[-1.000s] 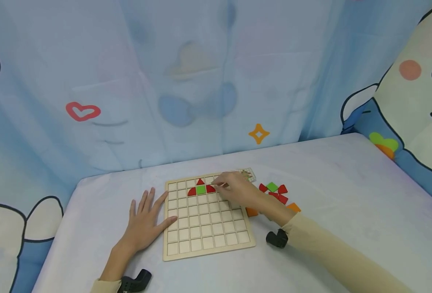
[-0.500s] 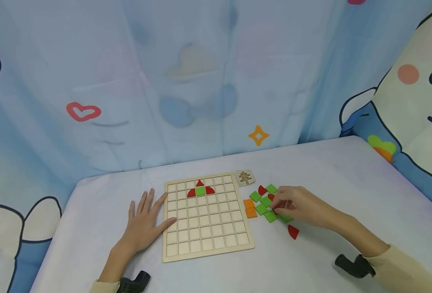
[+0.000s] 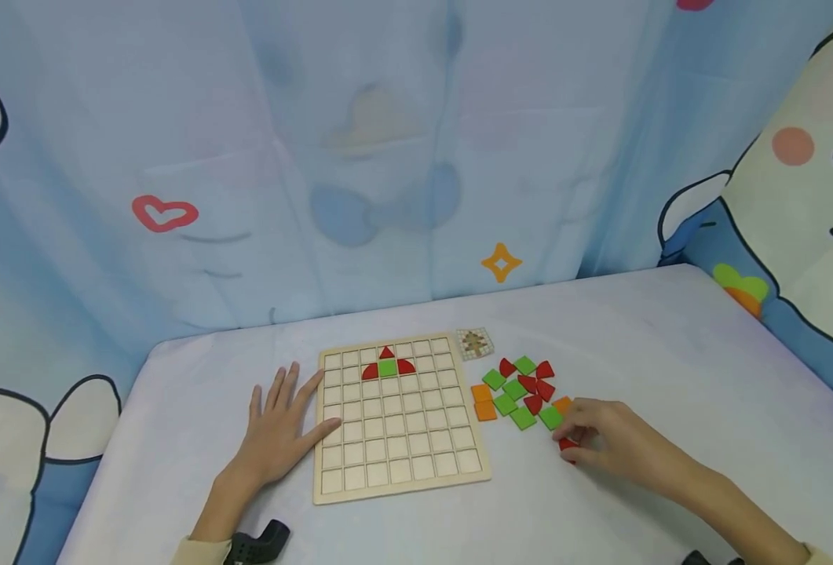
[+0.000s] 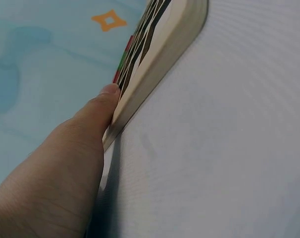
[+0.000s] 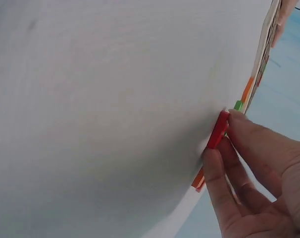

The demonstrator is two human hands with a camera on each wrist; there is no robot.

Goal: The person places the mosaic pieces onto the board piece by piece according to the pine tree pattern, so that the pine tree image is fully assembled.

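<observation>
My left hand (image 3: 278, 430) lies with fingers spread at the left edge of a wooden grid board (image 3: 395, 488), its thumb and index fingertip touching the frame. In the left wrist view, the thumb (image 4: 93, 111) rests on the board's edge (image 4: 160, 62). At the right of the loose tiles, my right hand (image 3: 610, 439) pinches a red quarter-round tile (image 3: 568, 445). The right wrist view has that red tile (image 5: 219, 130) between thumb and fingertips, close to the tabletop. On the board, a green square tile (image 3: 387, 367) sits between two red quarter-rounds, below a red triangle (image 3: 386, 352).
Loose green squares (image 3: 514, 389), red quarter-rounds (image 3: 527, 383) and orange squares (image 3: 485, 410) lie right of the board. Behind them is a small pattern card (image 3: 475, 343) with a tree-like figure. A printed blue curtain (image 3: 388, 259) hangs behind the white tabletop (image 3: 635, 337).
My right hand has moved from the board's top rows to the loose tiles, then toward the near right, where it now pinches the outlying red tile. The left hand stays put.
</observation>
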